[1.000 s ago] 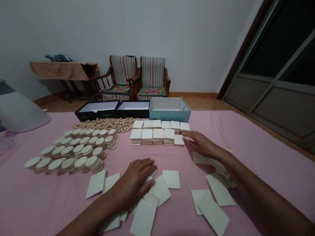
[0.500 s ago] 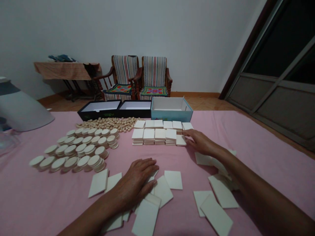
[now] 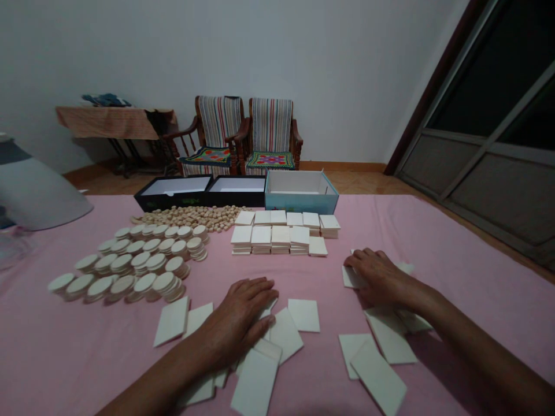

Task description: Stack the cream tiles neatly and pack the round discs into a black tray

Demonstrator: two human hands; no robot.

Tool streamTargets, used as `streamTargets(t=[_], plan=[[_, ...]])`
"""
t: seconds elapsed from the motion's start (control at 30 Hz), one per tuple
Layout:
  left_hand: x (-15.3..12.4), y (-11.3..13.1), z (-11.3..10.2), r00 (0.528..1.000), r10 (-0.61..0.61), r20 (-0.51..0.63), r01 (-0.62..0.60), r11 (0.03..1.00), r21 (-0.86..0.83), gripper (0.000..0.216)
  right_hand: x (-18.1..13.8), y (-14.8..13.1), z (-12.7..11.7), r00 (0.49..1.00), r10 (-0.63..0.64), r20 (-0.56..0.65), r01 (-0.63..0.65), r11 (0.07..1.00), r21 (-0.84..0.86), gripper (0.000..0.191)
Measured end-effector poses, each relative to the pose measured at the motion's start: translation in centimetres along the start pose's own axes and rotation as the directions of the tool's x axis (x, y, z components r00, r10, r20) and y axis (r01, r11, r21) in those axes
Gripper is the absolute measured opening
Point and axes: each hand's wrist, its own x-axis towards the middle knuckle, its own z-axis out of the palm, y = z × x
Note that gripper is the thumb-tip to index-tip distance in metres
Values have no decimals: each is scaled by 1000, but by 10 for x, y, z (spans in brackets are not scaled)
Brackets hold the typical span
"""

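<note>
From my end of the feed, my left hand (image 3: 245,315) is lying over a loose spread of thin, cream, four-sided wooden-looking tiles (image 3: 255,381), fingers together, thumb off to the side. Can't tell if it's gripping any. My right hand (image 3: 384,280) is bent down over more tiles on the right, fingers curled close together; their undersides are hidden, so no clue whether they're clamped on one. Beyond both hands are two rows of stacked cream square tiles (image 3: 262,234), all on the pink cloth (image 3: 455,248), near the open light-blue box (image 3: 301,203).
</note>
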Motion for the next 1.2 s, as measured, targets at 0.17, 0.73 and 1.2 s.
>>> streamTargets(t=[0.17, 0.73, 1.2], plan=[[-1, -2, 2, 1000, 10, -18, -10, 1000, -5, 37, 22, -11, -20, 983, 75, -168, -34, 971, 239, 39], [0, 3, -3, 1000, -15, 21, 15, 1000, 0, 38, 56, -22, -5, 956, 161, -244, -95, 960, 263, 34], [-1, 0, 0, 1000, 5, -16, -5, 1000, -7, 37, 55, -21, -4, 945, 219, -242, -174, 966, 192, 22]])
